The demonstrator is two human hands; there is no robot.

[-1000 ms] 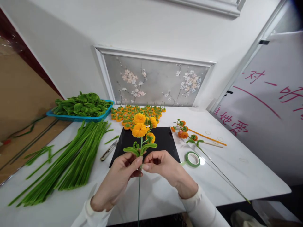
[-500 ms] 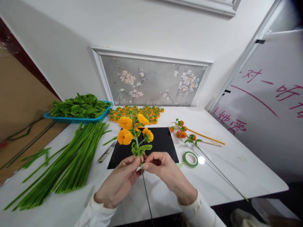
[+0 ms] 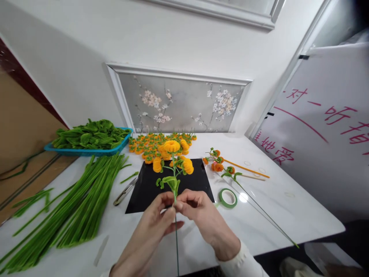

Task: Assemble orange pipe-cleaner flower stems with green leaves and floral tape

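Observation:
Upright in front of me is an artificial flower stem [image 3: 177,246] with fuzzy yellow-orange blooms on top and curled green leaves lower down. My left hand [image 3: 152,231] pinches it just under the leaves, between thumb and fingers. Close beside it, my right hand [image 3: 203,221] has its thumb and index fingertips closed on the same spot. Whether a strip of tape lies between those fingertips is too small to tell. Below both hands the thin dark green stem runs down past the table edge. A roll of green tape [image 3: 235,200] lies to the right of my right hand.
Behind the flower lies a black mat [image 3: 141,196], with a utility knife [image 3: 125,191] at its left. Green fuzzy stems [image 3: 80,207] and a blue tray [image 3: 106,152] of leaves fill the left. Small orange flowers [image 3: 140,144] line the back; an orange flower spray [image 3: 217,166] lies right.
The flower stem has turned between my fingers, so its blooms and leaves now face differently. Both hands still grip it below the leaves. The whole view has shifted slightly.

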